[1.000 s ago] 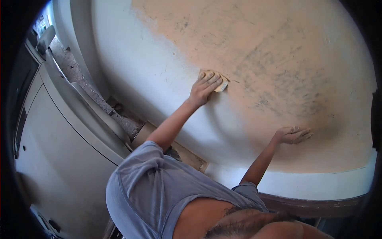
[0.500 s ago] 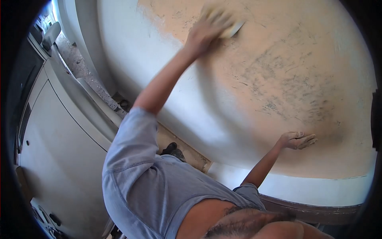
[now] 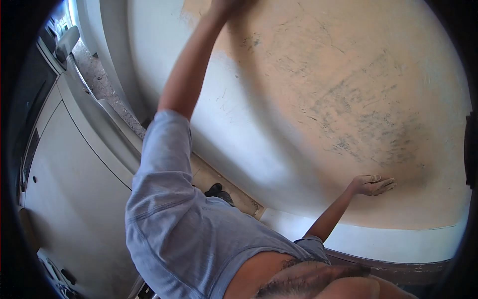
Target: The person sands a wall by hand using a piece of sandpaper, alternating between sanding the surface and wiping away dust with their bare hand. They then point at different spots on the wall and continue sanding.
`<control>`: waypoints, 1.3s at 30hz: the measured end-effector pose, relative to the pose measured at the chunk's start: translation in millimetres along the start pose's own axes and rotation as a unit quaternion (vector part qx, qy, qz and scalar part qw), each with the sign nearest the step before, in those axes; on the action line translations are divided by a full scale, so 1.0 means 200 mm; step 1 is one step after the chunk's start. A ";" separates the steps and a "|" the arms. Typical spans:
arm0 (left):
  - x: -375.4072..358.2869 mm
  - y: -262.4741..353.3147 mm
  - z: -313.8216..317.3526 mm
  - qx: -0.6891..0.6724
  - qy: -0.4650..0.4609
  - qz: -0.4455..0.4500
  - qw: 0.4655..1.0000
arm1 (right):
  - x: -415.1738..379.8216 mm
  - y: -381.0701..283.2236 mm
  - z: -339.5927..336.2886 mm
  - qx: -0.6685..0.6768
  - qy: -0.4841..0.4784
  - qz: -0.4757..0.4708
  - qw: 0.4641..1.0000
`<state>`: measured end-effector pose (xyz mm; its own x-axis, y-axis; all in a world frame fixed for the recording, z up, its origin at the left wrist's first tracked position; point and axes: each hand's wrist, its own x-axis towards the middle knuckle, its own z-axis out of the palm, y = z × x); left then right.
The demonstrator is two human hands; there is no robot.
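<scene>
My left hand [image 3: 230,6] is at the top edge of the view against a large panel [image 3: 229,104]. Only its wrist and lower part show; its fingers and whatever they hold are cut off. The panel bears a wide peach filler patch [image 3: 298,84] with grey scuffs and dark scratches. My right hand [image 3: 372,185] is low by the patch's lower right part, dusty with pale powder. Its fingers stretch out, slightly bent, with nothing in them. It overlaps the darker smudged area in this view.
A pale vehicle [image 3: 74,174] with a mirror [image 3: 67,44] stands close on the left. Between it and the panel runs a narrow strip of floor [image 3: 201,172], where a dark shoe [image 3: 214,189] shows. Dark trim [image 3: 388,266] lines the panel's lower edge.
My left hand, which held a pale yellow sheet or pad against the patch, has moved up and left, mostly out of view. My right hand has barely moved.
</scene>
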<state>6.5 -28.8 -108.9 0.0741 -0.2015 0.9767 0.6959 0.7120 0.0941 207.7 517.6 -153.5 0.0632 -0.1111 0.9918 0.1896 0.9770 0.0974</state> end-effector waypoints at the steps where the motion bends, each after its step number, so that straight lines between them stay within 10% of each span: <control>1: -0.22 0.01 -0.04 0.042 0.001 -0.041 0.998 | -0.01 -0.01 0.00 0.003 0.001 0.004 1.000; 5: -0.99 0.04 -0.15 0.037 0.018 -0.131 0.991 | 0.01 0.02 0.00 0.004 0.012 -0.002 1.000; 14: 0.05 -0.34 -0.17 -0.003 0.017 -0.111 0.994 | 0.01 0.00 -0.01 -0.002 0.011 -0.012 1.000; 23: -1.12 0.09 -0.26 0.057 0.035 -0.253 0.965 | 0.00 -0.02 0.01 -0.016 0.018 0.002 1.000; 31: 0.36 0.02 0.03 -0.009 0.038 -0.026 0.999 | 0.02 0.02 0.01 -0.022 0.025 -0.017 0.999; 38: -0.78 0.36 0.08 0.108 -0.140 -0.057 0.983 | 0.00 0.00 0.01 -0.028 0.022 -0.003 0.999; 39: -0.98 0.48 0.10 -0.033 -0.021 -0.097 0.995 | 0.00 0.00 0.01 -0.027 0.024 -0.002 0.999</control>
<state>43.6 92.9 -287.5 -0.0951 -0.3017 0.9487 0.7390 0.6171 0.2703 205.4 518.4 -152.7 0.1094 -0.1241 0.9862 0.2419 0.9657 0.0946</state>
